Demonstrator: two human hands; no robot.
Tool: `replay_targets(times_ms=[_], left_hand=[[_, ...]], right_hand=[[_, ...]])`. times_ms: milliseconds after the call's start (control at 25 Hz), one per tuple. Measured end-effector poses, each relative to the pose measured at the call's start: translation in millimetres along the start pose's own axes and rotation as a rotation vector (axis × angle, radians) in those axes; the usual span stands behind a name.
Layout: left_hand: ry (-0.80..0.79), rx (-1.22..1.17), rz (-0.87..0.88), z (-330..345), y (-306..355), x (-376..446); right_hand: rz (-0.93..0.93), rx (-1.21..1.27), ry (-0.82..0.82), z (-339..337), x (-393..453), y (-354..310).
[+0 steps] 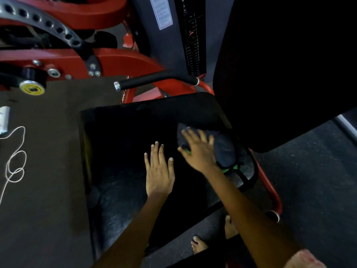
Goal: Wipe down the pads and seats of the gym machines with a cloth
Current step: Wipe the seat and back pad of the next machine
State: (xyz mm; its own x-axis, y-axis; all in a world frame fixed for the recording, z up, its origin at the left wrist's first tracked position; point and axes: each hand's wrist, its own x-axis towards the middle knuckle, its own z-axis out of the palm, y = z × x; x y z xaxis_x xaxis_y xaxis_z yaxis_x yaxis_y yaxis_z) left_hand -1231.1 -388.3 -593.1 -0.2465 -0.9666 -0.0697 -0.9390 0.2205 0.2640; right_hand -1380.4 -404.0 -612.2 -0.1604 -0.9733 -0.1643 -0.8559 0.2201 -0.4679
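Dark cloth [222, 147] pressed onto black seat [125, 136] under spread right hand [199, 149]; left hand [159, 171] laid flat beside, fingers straight, nothing held.

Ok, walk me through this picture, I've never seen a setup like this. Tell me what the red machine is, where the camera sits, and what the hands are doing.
The single picture comes from a camera worn on the person's head, looking forward and down, so the two arms reaching in from the bottom are the wearer's own. The red frame belongs to a gym machine; the flat black surface is its seat, and the big dark shape at upper right looks like its back pad. A black handle sticks out beside the seat. The left hand rests flat on the seat, fingers straight. The right hand presses a dark cloth with green trim onto the seat's right side. A white cord lies on the floor at left.
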Motion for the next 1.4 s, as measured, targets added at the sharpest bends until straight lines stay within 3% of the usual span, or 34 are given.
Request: replay_targets(times_ms=[80,120,160,240,360,480,560,680,800,840,880,1000,1080,1200,1320,1400], left_hand=[[0.005,-0.041,-0.007,-2,0,-2],[0.003,-0.065,-0.006,-3,0,-3],[-0.004,-0.075,-0.002,-5,1,-4],[-0.016,-0.047,0.017,-6,3,-3],[-0.002,-0.034,0.031,-4,4,-1],[0.005,-0.107,0.035,-5,0,-2],[-0.009,-0.130,0.023,-8,1,-1],[0.019,-0.106,-0.015,-15,7,10],[0.050,0.017,0.024,-18,-4,34],[0.071,0.072,0.040,-18,-12,45],[0.091,0.124,0.037,-18,-19,55],[0.054,0.194,-0.067,-19,-35,73],[0.054,0.146,-0.078,-19,-34,71],[0.151,-0.045,-0.055,-21,-31,66],[0.197,-0.173,-0.063,-24,-33,66],[0.191,-0.193,-0.059,-25,-33,66]], right_hand=[[-0.249,-0.011,-0.058,6,-28,-1],[-0.309,-0.046,0.003,7,-40,15],[-0.301,-0.083,0.085,6,-46,35],[-0.105,-0.106,0.168,-3,-31,67],[0.092,0.006,0.080,-10,18,46],[-0.133,0.074,-0.027,-2,14,13],[-0.187,0.052,0.069,5,-14,33],[0.080,0.062,0.221,2,-20,61],[0.361,0.143,0.199,-5,31,43],[0.358,0.135,0.183,-9,43,34],[0.307,0.132,0.158,-9,49,29],[-0.090,0.143,0.126,8,21,22],[-0.130,0.164,0.135,8,17,28],[0.019,0.204,0.176,5,58,13],[-0.317,0.255,0.017,20,61,-24],[-0.444,0.206,-0.031,20,60,-9]])
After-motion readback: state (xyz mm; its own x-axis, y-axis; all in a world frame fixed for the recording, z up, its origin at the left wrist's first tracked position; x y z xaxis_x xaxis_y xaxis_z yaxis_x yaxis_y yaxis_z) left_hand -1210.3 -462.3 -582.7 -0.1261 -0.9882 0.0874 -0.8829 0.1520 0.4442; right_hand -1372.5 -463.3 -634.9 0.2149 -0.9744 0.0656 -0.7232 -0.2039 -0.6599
